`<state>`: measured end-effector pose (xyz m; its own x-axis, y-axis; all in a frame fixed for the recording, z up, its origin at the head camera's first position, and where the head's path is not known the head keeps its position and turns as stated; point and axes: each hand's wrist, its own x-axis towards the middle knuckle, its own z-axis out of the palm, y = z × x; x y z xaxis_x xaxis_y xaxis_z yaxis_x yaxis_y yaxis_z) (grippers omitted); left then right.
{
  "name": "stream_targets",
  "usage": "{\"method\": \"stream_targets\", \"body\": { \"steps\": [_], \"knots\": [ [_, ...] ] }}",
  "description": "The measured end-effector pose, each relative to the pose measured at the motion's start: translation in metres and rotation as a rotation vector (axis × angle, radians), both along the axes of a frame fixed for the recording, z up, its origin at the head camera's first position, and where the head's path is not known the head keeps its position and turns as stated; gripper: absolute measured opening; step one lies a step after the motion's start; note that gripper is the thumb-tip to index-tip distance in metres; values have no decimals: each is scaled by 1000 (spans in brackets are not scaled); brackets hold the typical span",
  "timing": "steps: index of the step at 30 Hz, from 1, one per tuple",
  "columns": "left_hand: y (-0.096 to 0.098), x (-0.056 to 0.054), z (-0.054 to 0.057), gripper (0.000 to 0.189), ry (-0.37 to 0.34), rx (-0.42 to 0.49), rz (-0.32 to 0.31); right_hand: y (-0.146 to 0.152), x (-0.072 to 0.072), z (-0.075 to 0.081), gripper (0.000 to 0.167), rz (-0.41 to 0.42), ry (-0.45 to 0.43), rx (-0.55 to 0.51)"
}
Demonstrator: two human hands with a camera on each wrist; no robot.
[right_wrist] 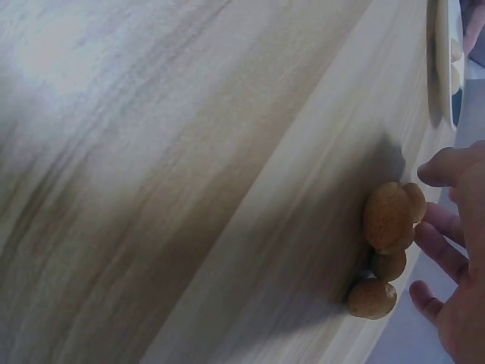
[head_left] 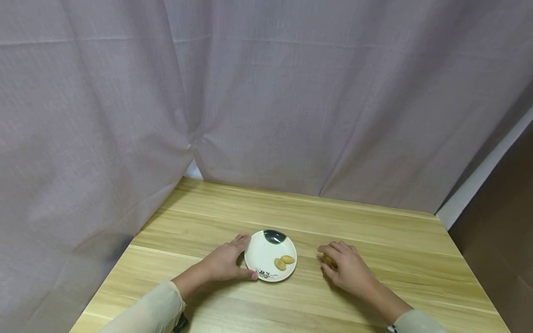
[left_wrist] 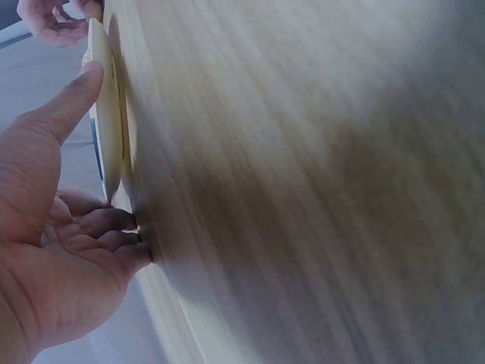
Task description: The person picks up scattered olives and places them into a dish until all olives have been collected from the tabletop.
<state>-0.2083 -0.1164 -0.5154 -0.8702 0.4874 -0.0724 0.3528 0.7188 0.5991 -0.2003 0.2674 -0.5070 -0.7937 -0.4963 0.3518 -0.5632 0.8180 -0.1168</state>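
Two yellowish oval pieces (head_left: 280,264) lay on the right half of a small white plate (head_left: 260,249), as the head view showed. I noted the plate on a wood-grain table (head_left: 374,231), well short of the grey curtain (head_left: 270,92) at the far side. The left hand (head_left: 226,261) bracketed the plate's left rim, thumb on the near side and fingers on the far, presumably to keep it from sliding. Well apart to the right, the right hand (head_left: 343,268) arched over some brown pieces (head_left: 329,261).

Left wrist view: the thumb lay straight against the plate's edge, the other fingers loosely bent beside it, low to the tabletop. I found contact but no clench.

Right wrist view: at least four brown pieces sat bunched on the table. The thumb and fingers stood just beside them, relaxed and grasping nothing; whether a fingertip touched, I could not tell. The cupped shape seemed suited to roundish pieces liable to roll.
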Motion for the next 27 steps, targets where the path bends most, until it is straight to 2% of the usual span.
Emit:
{"method": "stream_targets", "body": {
  "steps": [11,16,27],
  "knots": [
    [0,1,3,123,-10,0,-1,-1,-1,1,46,-13,-39,35],
    [0,1,4,123,-14,6,-1,-2,0,3,47,-25,-83,58],
    [0,2,6,121,-13,11,-1,-2,1,6,47,-10,-122,74]
  ]
}}
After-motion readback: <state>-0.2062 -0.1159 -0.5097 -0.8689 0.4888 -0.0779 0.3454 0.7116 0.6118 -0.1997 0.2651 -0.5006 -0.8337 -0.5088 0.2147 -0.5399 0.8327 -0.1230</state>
